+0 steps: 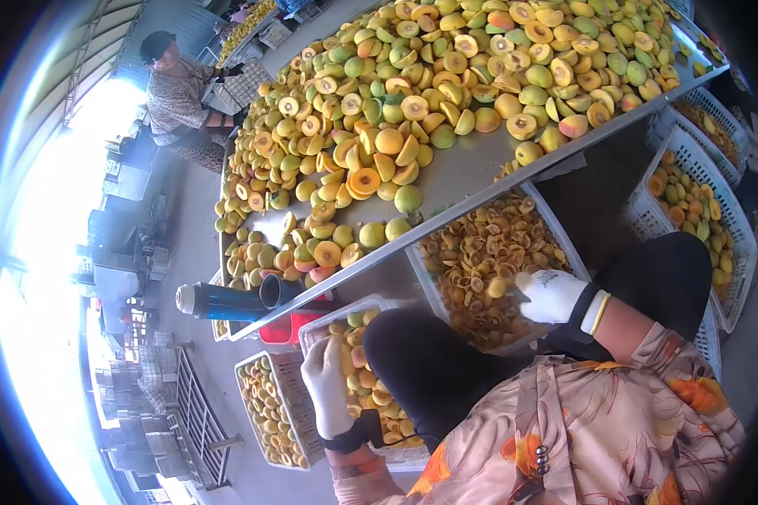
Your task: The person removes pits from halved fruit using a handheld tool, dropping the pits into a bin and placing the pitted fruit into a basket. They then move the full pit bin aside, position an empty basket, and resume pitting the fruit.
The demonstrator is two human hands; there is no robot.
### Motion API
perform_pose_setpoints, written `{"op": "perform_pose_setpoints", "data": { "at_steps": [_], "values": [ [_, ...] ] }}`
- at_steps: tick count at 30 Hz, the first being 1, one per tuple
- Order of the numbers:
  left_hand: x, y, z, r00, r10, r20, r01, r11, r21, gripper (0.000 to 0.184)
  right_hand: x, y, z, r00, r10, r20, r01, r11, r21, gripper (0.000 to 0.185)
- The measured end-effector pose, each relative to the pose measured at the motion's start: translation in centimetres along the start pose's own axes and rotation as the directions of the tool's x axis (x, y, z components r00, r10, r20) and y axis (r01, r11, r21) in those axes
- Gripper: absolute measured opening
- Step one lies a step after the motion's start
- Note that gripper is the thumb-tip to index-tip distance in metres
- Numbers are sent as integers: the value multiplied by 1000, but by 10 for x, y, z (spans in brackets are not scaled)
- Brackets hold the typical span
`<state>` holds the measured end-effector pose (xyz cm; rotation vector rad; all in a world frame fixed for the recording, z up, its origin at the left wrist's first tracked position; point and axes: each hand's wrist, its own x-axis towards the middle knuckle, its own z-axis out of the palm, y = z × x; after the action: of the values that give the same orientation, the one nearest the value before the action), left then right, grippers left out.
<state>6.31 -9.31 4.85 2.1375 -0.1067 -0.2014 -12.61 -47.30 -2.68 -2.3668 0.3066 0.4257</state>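
My left hand (325, 385), in a white glove, is raised over the near side of a white crate (305, 334) of yellow fruit halves. Its fingers are bent together, and whatever they may hold is hidden. My right hand (553, 296), also gloved in white, hangs over a crate (556, 220) full of hollow, ring-like fruit cores (480, 248). Its thumb and fingers look apart, with a round yellow piece (497, 288) just off the fingertips. Ahead, a metal table (472, 168) carries a large heap of halved, peach-like fruit (379, 101).
A blue flask (227, 301) lies at the table's near left corner, above a red container (280, 329). Another crate of halves (271, 412) stands at left. More filled crates (707, 194) are at right. Across the table a person (181, 101) holds a white crate (242, 87).
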Motion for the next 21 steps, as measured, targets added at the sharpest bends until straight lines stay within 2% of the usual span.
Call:
{"op": "perform_pose_setpoints", "data": {
  "at_steps": [1, 2, 3, 4, 6, 8, 10, 11, 13, 14, 15, 16, 17, 20, 21],
  "values": [
    [0, -1, -4, 984, 158, -78, -110, 895, 432, 38, 2, 10, 4, 1000, 22, -5, -22, 1000, 10, 36],
    [2, 0, -6, 943, 325, -79, -143, 605, 783, 38, 8, 19, 10, 999, 45, -9, -45, 999, 18, 36],
    [8, 7, -5, 925, 369, -87, -175, 618, 767, 38, 6, 11, 2, 998, 55, 14, -56, 995, 77, 38],
    [23, 5, -5, 922, 380, -73, -223, 677, 701, 38, 9, 9, 5, 999, 28, -46, -24, 996, 83, 35],
    [64, -2, 3, 913, 406, -52, -316, 780, 539, 40, 16, 3, 14, 967, -48, -252, 85, 987, 136, 32],
    [94, 35, 31, 921, 388, 19, -361, 838, 408, 39, 25, 7, 23, 924, -103, -369, 173, 971, 162, 28],
    [139, 34, 55, 942, 326, 81, -320, 797, 512, 37, 25, 19, 17, 997, 38, -73, -43, 997, -64, 31],
    [153, 44, 66, 954, 269, 132, -292, 735, 611, 39, 24, 23, 15, 996, 87, -34, -89, 995, -54, 33],
    [171, 60, 86, 937, 232, 260, -343, 485, 804, 42, 20, 14, -4, 988, 152, 23, -153, 988, 21, 33],
    [176, 62, 94, 927, 193, 321, -370, 341, 864, 44, 23, 12, -4, 992, 125, -11, -125, 991, 41, 33],
    [182, 59, 97, 925, 161, 344, -380, 405, 832, 48, 24, 12, -3, 994, 101, -48, -98, 993, 60, 33],
    [187, 57, 101, 923, 157, 352, -385, 412, 826, 49, 26, 13, -2, 993, 79, -89, -72, 994, 80, 33],
    [191, 55, 104, 921, 151, 359, -389, 416, 822, 50, 25, 13, 4, 977, -3, -212, 34, 989, 142, 31],
    [193, 52, 109, 935, 167, 312, -354, 414, 839, 47, 23, -4, 0, 942, -53, -333, 169, 927, 333, 29],
    [192, 52, 110, 934, 200, 296, -354, 409, 841, 46, 24, -6, 1, 946, -51, -320, 159, 934, 321, 28]
  ]
}}
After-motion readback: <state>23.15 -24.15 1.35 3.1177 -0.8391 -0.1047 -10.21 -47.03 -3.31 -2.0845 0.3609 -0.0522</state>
